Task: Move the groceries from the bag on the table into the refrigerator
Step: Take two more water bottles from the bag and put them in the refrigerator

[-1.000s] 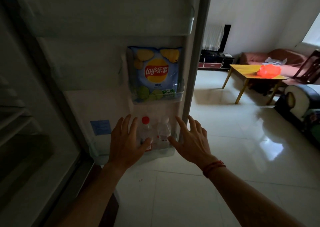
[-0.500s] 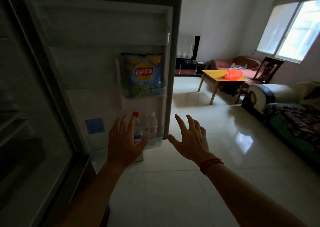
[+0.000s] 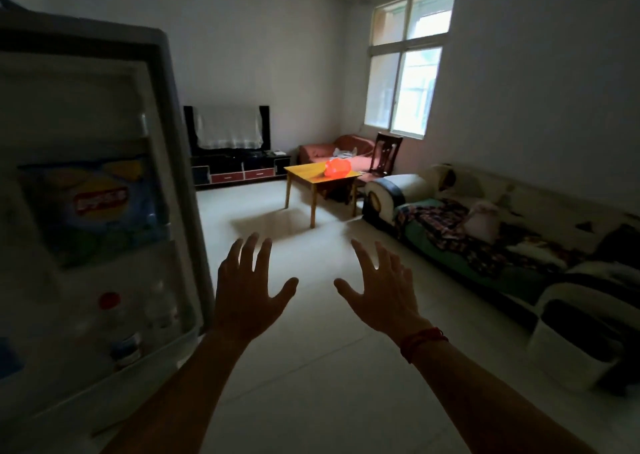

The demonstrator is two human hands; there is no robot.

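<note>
The open refrigerator door (image 3: pixel 173 149) fills the left of the view. A blue chips bag (image 3: pixel 93 208) stands in its middle shelf, and two small bottles, one with a red cap (image 3: pixel 116 318), stand in the lowest shelf. Far across the room an orange bag (image 3: pixel 337 168) lies on a yellow table (image 3: pixel 311 173). My left hand (image 3: pixel 247 294) and my right hand (image 3: pixel 381 291) are held out in front of me with fingers spread, holding nothing, to the right of the door.
A long sofa (image 3: pixel 485 242) with blankets runs along the right wall. A dark TV cabinet (image 3: pixel 239 169) stands at the back, a wooden chair (image 3: pixel 386 154) and a reddish sofa (image 3: pixel 332 149) beyond the table. Pale tiled floor (image 3: pixel 311 367) lies between me and the table.
My view has swung right and up, away from the door shelves toward the room. Both hands have drawn away from the bottles and now hover over the floor.
</note>
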